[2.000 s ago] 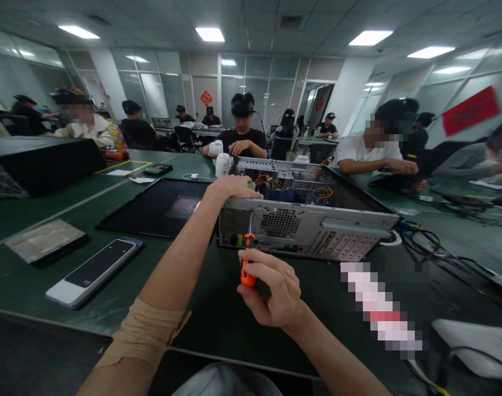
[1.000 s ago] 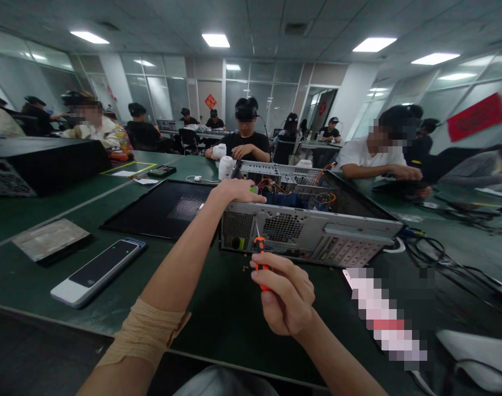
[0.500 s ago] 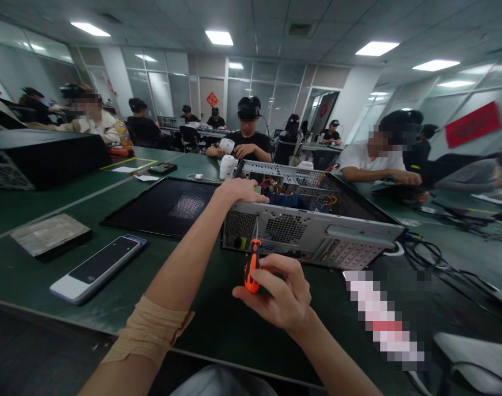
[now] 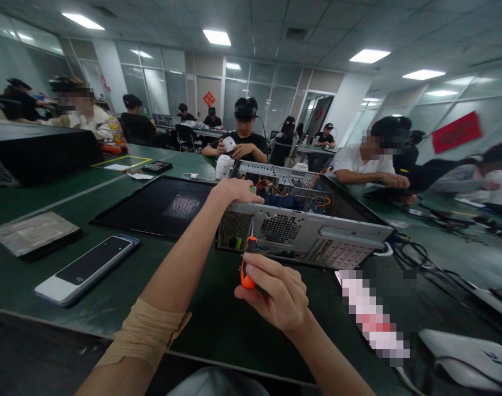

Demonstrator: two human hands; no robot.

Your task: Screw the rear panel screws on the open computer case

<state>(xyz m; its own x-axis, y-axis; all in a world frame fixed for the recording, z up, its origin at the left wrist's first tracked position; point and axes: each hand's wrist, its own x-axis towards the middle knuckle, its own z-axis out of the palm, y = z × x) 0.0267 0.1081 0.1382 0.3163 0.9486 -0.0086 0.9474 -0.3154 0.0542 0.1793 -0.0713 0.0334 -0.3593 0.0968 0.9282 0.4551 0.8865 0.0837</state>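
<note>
An open computer case (image 4: 312, 234) lies on the green table with its rear panel towards me and wiring showing inside. My left hand (image 4: 236, 191) grips its upper left corner, above the rear panel's mesh grille; some fingertips are hidden inside. In my right hand (image 4: 277, 289) is a screwdriver (image 4: 247, 275) with an orange and black handle, pinched between thumb and fingers. Its thin shaft points up at the rear panel, beside the round fan grille. Whether the tip sits in a screw is too small to tell.
Left of the case lie a black side panel (image 4: 152, 206), a white and black device (image 4: 88, 269) and a flat metal drive (image 4: 36, 234). Cables (image 4: 424, 258) and a white box (image 4: 467, 357) are at the right. Across the table a person (image 4: 246, 137) handles a white object.
My right fingers have closed further over the screwdriver's handle. My left hand keeps its place on the case. The whole view has shifted slightly.
</note>
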